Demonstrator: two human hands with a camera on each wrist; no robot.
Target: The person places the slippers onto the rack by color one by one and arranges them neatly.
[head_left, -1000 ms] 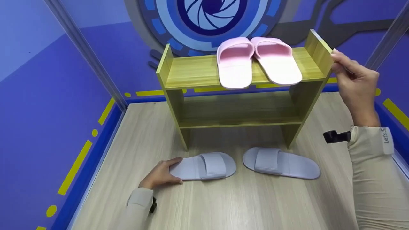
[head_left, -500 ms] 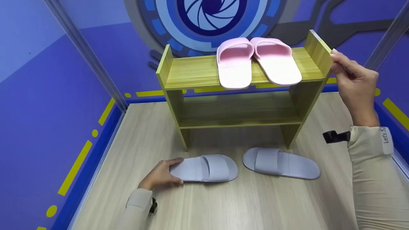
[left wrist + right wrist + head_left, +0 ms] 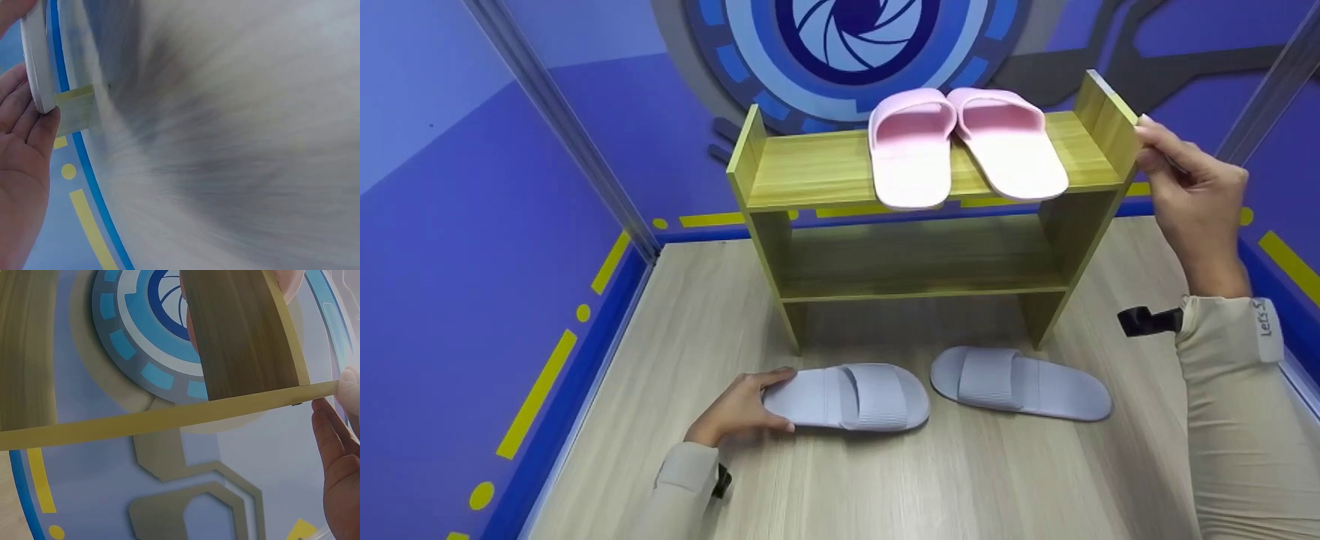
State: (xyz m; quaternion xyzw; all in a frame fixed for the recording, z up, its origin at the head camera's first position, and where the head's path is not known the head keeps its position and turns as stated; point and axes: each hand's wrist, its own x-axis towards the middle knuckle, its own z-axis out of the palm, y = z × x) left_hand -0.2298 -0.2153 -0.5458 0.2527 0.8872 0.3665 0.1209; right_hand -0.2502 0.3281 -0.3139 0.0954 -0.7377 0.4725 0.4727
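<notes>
My left hand (image 3: 741,409) grips a grey slipper (image 3: 881,397) by its heel end, thumb on one side and fingers on the other. In the left wrist view the slipper's pale sole edge (image 3: 37,67) shows between the thumb and fingers. The slipper's toe points right, close to its mate, a second grey slipper (image 3: 1024,384) lying on the floor. My right hand (image 3: 1200,195) pinches the top front edge of the right side panel of a wooden shoe rack (image 3: 922,259). On its top shelf sits a pair of pink slippers (image 3: 913,146), heels overhanging the front edge.
Blue-purple walls stand behind the rack and on both sides, the left wall (image 3: 472,262) meeting the light wood floor (image 3: 840,495). The rack's middle shelf (image 3: 915,255) lies under the pink pair. A black strap piece (image 3: 1147,321) juts from the right cuff.
The gripped grey slipper has shifted a little right and toward me, its toe coming closer to its mate. My left hand moved slightly right with it. My right hand and the rack stayed put.
</notes>
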